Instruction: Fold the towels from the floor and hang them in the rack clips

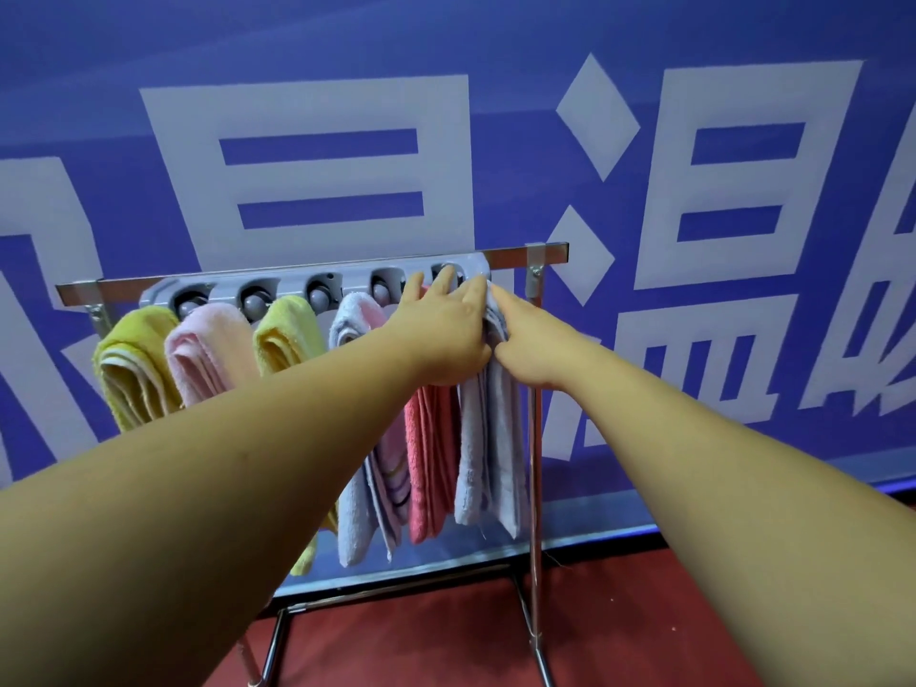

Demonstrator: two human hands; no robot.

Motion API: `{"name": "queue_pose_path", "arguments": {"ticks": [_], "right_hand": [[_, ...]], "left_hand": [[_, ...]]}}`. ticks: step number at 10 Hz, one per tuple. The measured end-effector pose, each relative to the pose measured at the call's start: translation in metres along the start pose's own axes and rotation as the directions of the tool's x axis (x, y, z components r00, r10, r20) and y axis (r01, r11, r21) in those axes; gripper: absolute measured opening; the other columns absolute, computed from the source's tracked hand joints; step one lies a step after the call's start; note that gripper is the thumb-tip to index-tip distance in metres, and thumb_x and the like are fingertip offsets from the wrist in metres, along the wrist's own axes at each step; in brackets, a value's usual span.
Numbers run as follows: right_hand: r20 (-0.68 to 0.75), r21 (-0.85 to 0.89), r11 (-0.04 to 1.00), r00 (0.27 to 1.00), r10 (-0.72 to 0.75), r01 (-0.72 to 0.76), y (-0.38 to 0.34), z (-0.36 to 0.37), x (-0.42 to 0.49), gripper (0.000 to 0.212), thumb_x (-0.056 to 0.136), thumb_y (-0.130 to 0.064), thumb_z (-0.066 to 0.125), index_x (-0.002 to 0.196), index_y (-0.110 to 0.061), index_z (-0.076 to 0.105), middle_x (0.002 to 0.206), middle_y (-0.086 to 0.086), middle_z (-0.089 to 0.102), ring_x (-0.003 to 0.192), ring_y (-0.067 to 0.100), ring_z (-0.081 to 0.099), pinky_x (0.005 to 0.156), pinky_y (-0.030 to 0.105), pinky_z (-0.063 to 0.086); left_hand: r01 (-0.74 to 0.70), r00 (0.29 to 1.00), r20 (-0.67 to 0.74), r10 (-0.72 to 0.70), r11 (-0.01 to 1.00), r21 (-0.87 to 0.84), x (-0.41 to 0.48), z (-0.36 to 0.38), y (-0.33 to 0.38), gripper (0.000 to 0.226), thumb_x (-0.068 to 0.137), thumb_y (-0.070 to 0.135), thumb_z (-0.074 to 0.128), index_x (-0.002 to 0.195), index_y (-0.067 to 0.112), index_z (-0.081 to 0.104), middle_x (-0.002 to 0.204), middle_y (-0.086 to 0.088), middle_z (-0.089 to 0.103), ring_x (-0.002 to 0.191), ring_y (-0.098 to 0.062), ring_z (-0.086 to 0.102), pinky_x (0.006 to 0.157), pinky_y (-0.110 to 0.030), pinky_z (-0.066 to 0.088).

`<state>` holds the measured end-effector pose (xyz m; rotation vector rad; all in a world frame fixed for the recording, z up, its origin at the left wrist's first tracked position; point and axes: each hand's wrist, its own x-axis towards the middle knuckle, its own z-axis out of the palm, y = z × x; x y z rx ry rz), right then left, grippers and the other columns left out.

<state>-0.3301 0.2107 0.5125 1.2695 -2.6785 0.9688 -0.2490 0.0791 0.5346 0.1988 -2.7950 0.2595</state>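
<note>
A grey clip strip point(292, 285) with round rollers is fixed along the metal rack bar point(510, 255). From it hang folded towels: a yellow towel point(131, 369), a pale pink towel point(208, 354), a second yellow towel point(285, 334), a lavender-and-pink striped towel point(362, 493) and a coral towel point(429, 463). At the right end hangs a folded lavender towel point(488, 453). My left hand point(448, 334) and my right hand point(533, 344) both grip its top, pressing it up at the last clip, which my fingers hide.
The rack's chrome legs point(534, 488) stand on a red floor point(406, 632). Right behind it runs a blue wall banner point(317, 52) with large white characters. Open floor lies right of the rack.
</note>
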Motion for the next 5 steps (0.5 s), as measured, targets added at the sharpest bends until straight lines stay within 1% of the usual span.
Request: {"name": "queue_pose_path", "arguments": {"ticks": [1,2,3,4,5], "right_hand": [[0.015,-0.13,0.992,1.0,-0.01,0.012,0.002,0.001,0.002,0.084,0.099,-0.008,0.051,0.168,-0.03,0.009,0.164,0.0,0.036,0.076,0.009,0.054,0.057,0.027,0.037],[0.009,-0.163,0.986,1.0,-0.017,0.018,0.002,0.001,0.002,0.084,0.098,-0.013,0.056,0.168,-0.024,0.01,0.169,0.002,0.027,0.121,0.027,0.058,0.076,0.032,0.045],[-0.027,-0.21,0.978,0.999,-0.021,0.014,-0.001,-0.006,-0.004,0.073,0.095,-0.018,0.06,0.159,-0.021,0.026,0.159,0.007,0.036,0.139,0.033,0.048,0.088,0.043,0.048],[-0.035,-0.274,0.961,0.999,0.023,-0.032,-0.014,-0.014,-0.021,0.077,0.096,-0.037,0.063,0.161,-0.023,0.024,0.162,0.008,0.033,0.147,0.033,0.041,0.104,0.05,0.05],[-0.033,-0.329,0.943,0.998,0.052,-0.06,-0.038,-0.023,-0.048,0.092,0.099,-0.055,0.059,0.169,-0.022,0.009,0.174,0.008,0.016,0.159,0.032,0.022,0.122,0.053,0.036]], "left_hand": [[0.014,0.998,0.068,-0.017,0.999,0.043,-0.002,0.002,0.005,0.085,0.101,0.043,0.046,0.166,0.008,0.004,0.174,-0.006,0.022,0.164,-0.032,0.001,0.128,-0.06,-0.003],[0.021,0.996,0.081,-0.026,0.998,0.064,-0.007,-0.001,0.004,0.09,0.099,0.048,0.047,0.168,0.013,-0.001,0.177,-0.003,0.012,0.164,-0.034,-0.003,0.128,-0.061,-0.003],[0.014,0.999,0.05,-0.017,0.998,0.062,-0.02,-0.011,-0.002,0.085,0.098,0.049,0.048,0.167,0.015,0.01,0.173,-0.009,0.018,0.163,-0.035,0.002,0.128,-0.061,0.003],[0.043,0.995,0.088,-0.049,0.996,0.074,-0.045,-0.027,-0.004,0.09,0.099,0.057,0.049,0.168,0.016,0.008,0.176,-0.011,0.01,0.164,-0.034,-0.003,0.129,-0.06,0.002],[0.078,0.995,0.063,-0.083,0.994,0.073,-0.078,-0.05,-0.013,0.096,0.099,0.064,0.05,0.169,0.018,0.005,0.178,-0.009,0.003,0.164,-0.032,-0.007,0.13,-0.06,0.001]]}}
